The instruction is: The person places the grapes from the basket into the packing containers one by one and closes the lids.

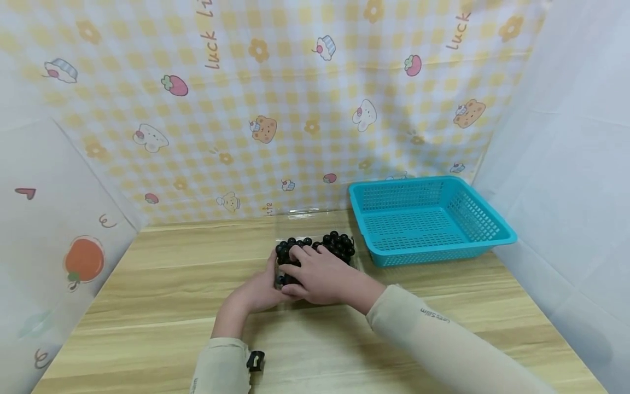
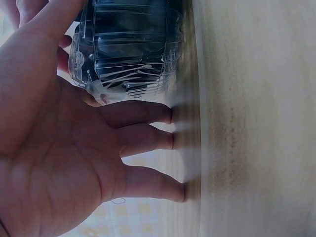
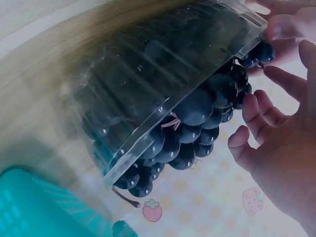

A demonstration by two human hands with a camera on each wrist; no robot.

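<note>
A clear plastic box (image 3: 148, 84) full of dark grapes (image 1: 337, 243) sits on the table, its clear lid (image 1: 310, 221) tipped back behind it. My left hand (image 1: 263, 287) rests at the box's left side; in the left wrist view its lower fingers (image 2: 143, 138) point straight down to the wood and its thumb lies along the box. Over the grapes is my right hand (image 1: 320, 273), fingers spread and loosely bent. In the right wrist view the index fingertip is right at a grape at the box's corner, while the other fingers hold nothing. A brown stem (image 3: 127, 197) pokes out past the rim.
A turquoise plastic basket (image 1: 428, 251) stands to the right of the box, near the back of the wooden table (image 1: 197, 284). A yellow checked cloth (image 1: 305, 153) hangs behind, with white sheets at both sides.
</note>
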